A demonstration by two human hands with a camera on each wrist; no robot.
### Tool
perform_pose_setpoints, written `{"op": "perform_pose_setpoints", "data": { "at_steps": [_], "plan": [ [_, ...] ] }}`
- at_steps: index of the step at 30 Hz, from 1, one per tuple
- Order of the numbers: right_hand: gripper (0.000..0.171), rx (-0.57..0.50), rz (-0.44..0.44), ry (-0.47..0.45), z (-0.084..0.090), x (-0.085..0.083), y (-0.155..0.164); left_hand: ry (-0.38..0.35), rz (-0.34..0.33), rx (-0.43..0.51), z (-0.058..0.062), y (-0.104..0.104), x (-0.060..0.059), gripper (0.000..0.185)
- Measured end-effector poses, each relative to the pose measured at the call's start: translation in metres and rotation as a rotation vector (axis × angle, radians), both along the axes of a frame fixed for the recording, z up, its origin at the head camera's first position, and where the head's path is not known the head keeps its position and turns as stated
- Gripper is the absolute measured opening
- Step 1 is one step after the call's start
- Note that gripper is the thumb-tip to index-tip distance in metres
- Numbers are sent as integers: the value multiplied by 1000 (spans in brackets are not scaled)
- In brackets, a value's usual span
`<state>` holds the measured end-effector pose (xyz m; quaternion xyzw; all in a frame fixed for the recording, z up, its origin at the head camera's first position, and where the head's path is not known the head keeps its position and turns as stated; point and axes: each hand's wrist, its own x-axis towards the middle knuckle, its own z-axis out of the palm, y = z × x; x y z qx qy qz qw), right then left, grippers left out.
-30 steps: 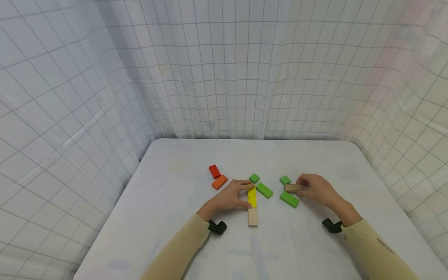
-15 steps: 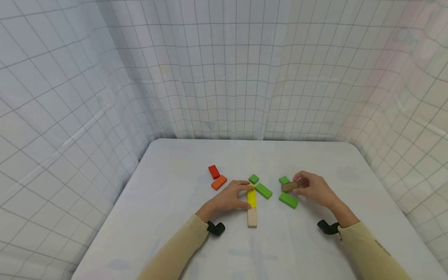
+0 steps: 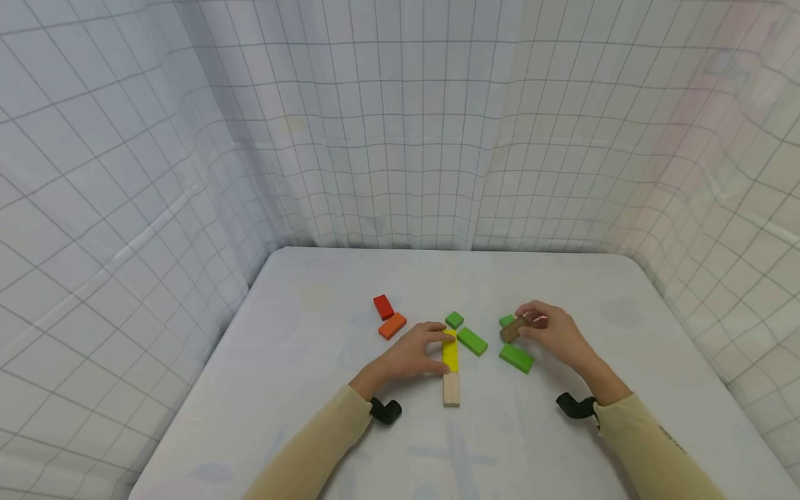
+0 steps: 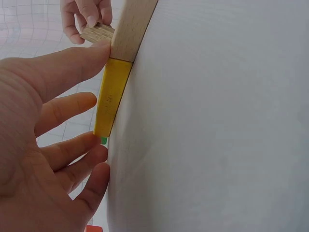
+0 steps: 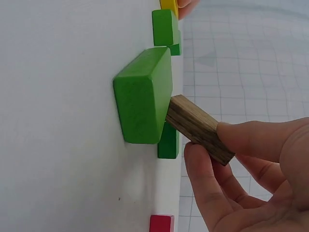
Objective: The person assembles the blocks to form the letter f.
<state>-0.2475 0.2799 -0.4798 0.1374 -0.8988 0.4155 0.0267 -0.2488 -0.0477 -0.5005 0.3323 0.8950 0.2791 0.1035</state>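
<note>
Turned since earlier, the brown block (image 5: 194,123) juts leftward from the pinching right hand (image 3: 558,336).

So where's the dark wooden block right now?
In the head view, the dark wooden block is right of centre, pinched in the right hand, just beyond the rightmost green block.

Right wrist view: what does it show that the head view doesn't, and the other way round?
Only the right wrist view: a crimson block at the bottom edge.
Only the head view: the red block, the orange block and the pale wooden block.
Both: the right hand pinching the brown wooden block, the yellow block and four green blocks.
</note>
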Motion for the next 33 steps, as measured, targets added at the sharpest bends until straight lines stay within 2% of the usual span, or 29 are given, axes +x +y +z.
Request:
{"op": "perform_pose_setpoints", "data": {
  "at_steps": [6,12,21,26,33],
  "plan": [
    [27,-21,-76,41,8,-2,-2,-13,11,16,2,-1,3,60],
    [26,-72,-126,30,15,-8,-3,-18,22,-6,5,-2,8,61],
    [28,-169,-135,-42,21,-18,-9,17,-11,-65,13,-3,19,68],
    [32,-221,-109,-27,21,-27,-17,12,-30,-94,12,-1,27,72],
    [31,-310,-65,-63,23,-36,-39,78,-48,-163,12,5,37,84]
  ]
}}
